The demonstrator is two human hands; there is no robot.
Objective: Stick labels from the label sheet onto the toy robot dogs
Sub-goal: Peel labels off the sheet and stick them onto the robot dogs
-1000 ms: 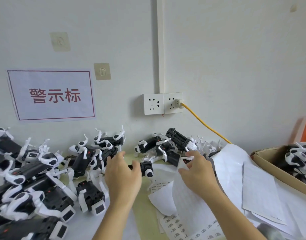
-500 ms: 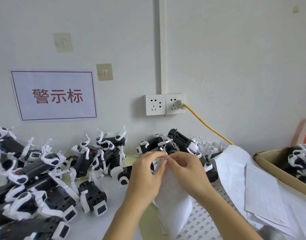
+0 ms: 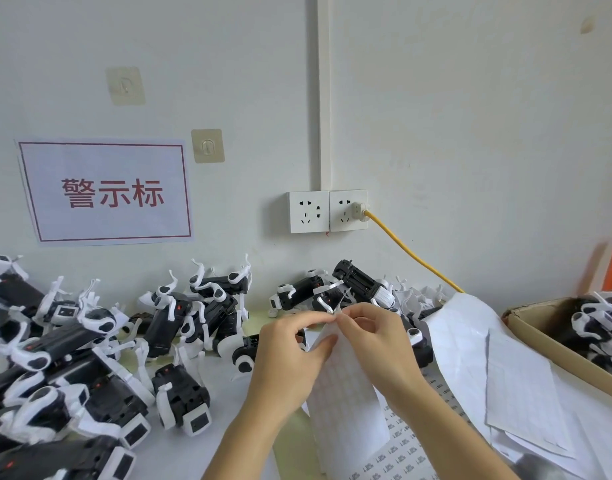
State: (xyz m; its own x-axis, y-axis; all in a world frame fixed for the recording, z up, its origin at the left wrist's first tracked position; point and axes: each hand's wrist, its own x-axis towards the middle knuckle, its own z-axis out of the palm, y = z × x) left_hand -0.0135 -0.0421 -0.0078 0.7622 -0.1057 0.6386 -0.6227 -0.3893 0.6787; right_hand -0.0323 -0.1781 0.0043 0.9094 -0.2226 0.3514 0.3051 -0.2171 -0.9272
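Both hands pinch the top edge of a thin, floppy label sheet (image 3: 346,393): left hand (image 3: 290,355), right hand (image 3: 377,341). It looks easily creased, best held by its corner.

Desk (image 3: 228,441) w/ pale top, butted against the wall, yellowish-green strip showing nr the middle. Left half: heap of black & white toy robot dogs (image 3: 90,358), most tipped on sides or backs, legs up; one lies apart nr the front (image 3: 183,400), face panel toward the camera. More dogs in a 2nd cluster along the wall at centre (image 3: 353,285). Right of centre: printed label sheets (image 3: 401,455) flat on the desk, w/ blank white backing sheets (image 3: 519,386) piled over them, overlapping. Far right: open cardboard box (image 3: 557,351) on the desk, dogs inside. Yellow cable (image 3: 415,254) drops behind the paper pile.
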